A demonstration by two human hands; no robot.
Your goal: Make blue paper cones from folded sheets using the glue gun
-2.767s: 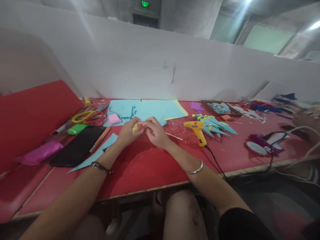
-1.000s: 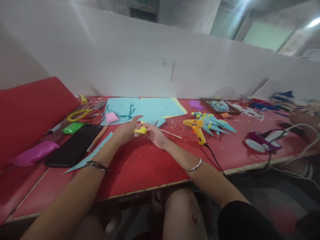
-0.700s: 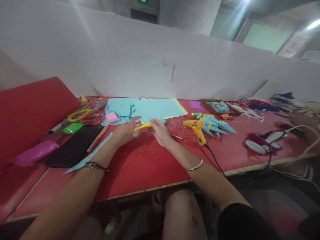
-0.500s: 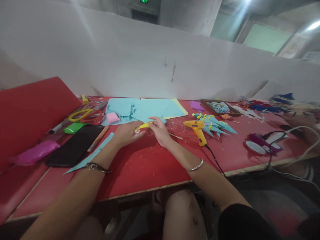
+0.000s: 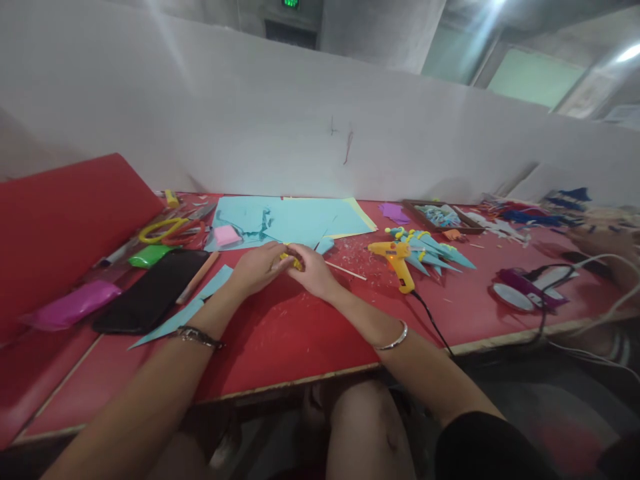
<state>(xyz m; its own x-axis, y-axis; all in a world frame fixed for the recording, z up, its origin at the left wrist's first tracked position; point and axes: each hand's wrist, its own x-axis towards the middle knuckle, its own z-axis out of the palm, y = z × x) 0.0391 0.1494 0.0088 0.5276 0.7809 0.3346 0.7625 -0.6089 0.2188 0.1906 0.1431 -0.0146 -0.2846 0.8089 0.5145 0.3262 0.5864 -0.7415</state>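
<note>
Both hands meet over the red table, closed around a small yellow packet (image 5: 295, 264) that looks like soft clay in clear wrapping. My left hand (image 5: 260, 268) grips it from the left, and my right hand (image 5: 313, 270) curls over it from the right. Most of the packet is hidden by the fingers. Just beyond them lie light blue paper sheets (image 5: 305, 217) and a pink block (image 5: 227, 235). A thin wooden stick (image 5: 346, 270) rests beside my right hand.
A yellow glue gun (image 5: 397, 261) with a black cord lies at right, against blue paper cones (image 5: 440, 252) with yellow trim. On the left are a black phone (image 5: 150, 290), scissors (image 5: 163, 230), and green (image 5: 149, 256) and magenta packets (image 5: 83, 305). A tray (image 5: 443, 217) sits behind.
My hands have drawn together, and my right hand now covers more of the yellow packet. Less of its yellow shows between the fingers.
</note>
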